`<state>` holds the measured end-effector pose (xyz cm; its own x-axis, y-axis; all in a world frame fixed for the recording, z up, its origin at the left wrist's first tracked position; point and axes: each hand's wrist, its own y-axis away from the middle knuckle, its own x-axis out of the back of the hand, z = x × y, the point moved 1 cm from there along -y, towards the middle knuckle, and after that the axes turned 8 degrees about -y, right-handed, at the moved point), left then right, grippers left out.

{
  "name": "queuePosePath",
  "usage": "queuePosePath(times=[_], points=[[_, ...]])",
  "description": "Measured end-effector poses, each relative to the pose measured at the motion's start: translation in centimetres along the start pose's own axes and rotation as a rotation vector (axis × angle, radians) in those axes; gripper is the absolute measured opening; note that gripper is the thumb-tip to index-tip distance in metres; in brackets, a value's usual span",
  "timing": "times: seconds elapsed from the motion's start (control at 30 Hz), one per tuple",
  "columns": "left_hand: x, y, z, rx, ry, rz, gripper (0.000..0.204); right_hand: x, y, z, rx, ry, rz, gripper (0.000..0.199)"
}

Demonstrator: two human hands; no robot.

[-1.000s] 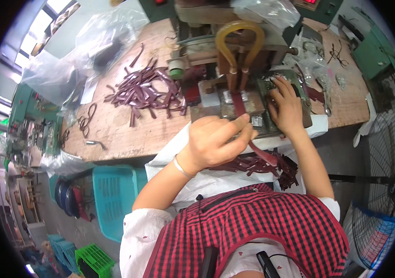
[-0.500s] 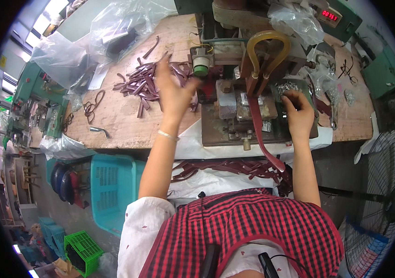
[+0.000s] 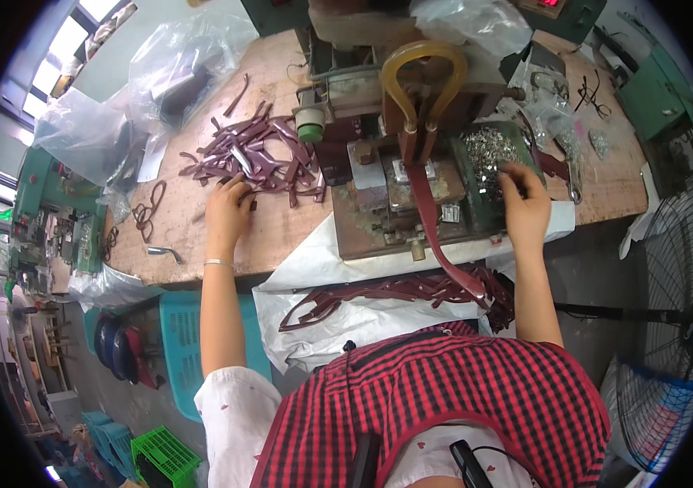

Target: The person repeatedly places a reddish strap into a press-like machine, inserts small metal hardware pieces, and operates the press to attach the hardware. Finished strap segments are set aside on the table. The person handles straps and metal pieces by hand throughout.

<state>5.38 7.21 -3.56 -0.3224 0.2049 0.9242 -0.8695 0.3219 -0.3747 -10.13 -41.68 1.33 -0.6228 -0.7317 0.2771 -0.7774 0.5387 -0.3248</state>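
Observation:
At the near left edge of a pile of maroon eyeglass temples (image 3: pixel 261 159), my left hand (image 3: pixel 228 213) has its fingers bent onto one temple; its grip is partly hidden. My right hand (image 3: pixel 528 207) is over the near right side of a dark tray (image 3: pixel 484 213) of small shiny metal parts (image 3: pixel 488 150). Its thumb and fingers are curled together, and anything between them is too small to make out. Between my hands stands a press machine (image 3: pixel 387 195). A long maroon temple (image 3: pixel 430 215) hangs from its middle toward me, untouched by either hand.
More maroon temples (image 3: pixel 379 294) lie on white sheeting below the bench edge. A bent metal tube (image 3: pixel 165 252) and dark loops (image 3: pixel 147 210) lie at left. Spectacles (image 3: pixel 592 96) and plastic bags lie at right. A turquoise basket (image 3: pixel 180 325) and a caged fan (image 3: pixel 663 325) flank me.
My left hand has moved left and nearer me, from above the pile's right part to its near left edge. My right hand remains at the tray. The whole view has shifted slightly.

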Motion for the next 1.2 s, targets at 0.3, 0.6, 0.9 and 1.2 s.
queuePosePath(times=[0.3, 0.6, 0.9, 1.2], points=[[4.4, -2.5, 8.9, 0.216, 0.413, 0.319, 0.017, -3.6, -0.5, -9.5, 0.122, -0.266, -0.247, 0.017], [9.3, -1.4, 16.5, 0.212, 1.140, 0.528, 0.018, -6.9, 0.8, -9.6, -0.099, -0.732, -0.219, 0.031], [16.1, -4.3, 21.9, -0.189, 0.916, 0.559, 0.013, -4.9, 2.5, -13.6, -0.075, -0.804, -0.332, 0.042], [11.8, -2.0, 27.2, -0.786, 0.329, 0.619, 0.024, 0.7, -0.8, 1.2, 0.386, 0.546, 0.025, 0.017]])
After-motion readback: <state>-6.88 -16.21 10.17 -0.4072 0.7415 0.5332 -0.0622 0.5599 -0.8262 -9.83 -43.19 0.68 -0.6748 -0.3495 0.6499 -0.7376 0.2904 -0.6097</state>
